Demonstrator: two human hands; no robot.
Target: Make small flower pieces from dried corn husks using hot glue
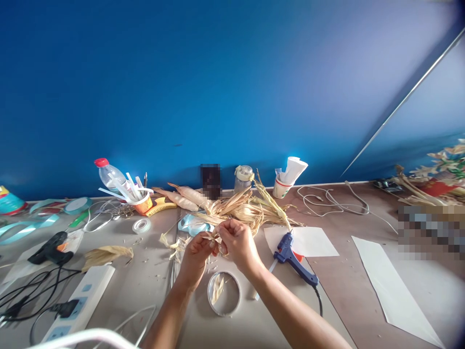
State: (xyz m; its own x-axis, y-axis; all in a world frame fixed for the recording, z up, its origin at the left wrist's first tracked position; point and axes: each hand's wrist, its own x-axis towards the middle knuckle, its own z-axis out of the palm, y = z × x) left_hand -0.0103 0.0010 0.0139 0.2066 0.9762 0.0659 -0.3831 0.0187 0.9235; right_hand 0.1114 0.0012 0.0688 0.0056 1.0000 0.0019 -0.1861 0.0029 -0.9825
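Note:
My left hand (201, 251) and my right hand (238, 241) meet above the middle of the table, fingertips pinched close together. Between them is a small piece of dried corn husk (214, 236), partly covered by my fingers. Just beyond lies a heap of dried corn husks (240, 209). Below my hands on the table rests a round clear ring (238, 296) with a few husk bits (217, 289) inside it. To the right of my right hand, a blue glue gun (290, 254) lies on its side across a white sheet (319, 241).
At left are a power strip (89, 295), a black glue gun (51, 248) with cables and a tape roll (141, 225). A cup of glue sticks (142, 206), a plastic bottle (111, 175), a jar (243, 180) and a paper cup (282, 188) stand along the blue wall.

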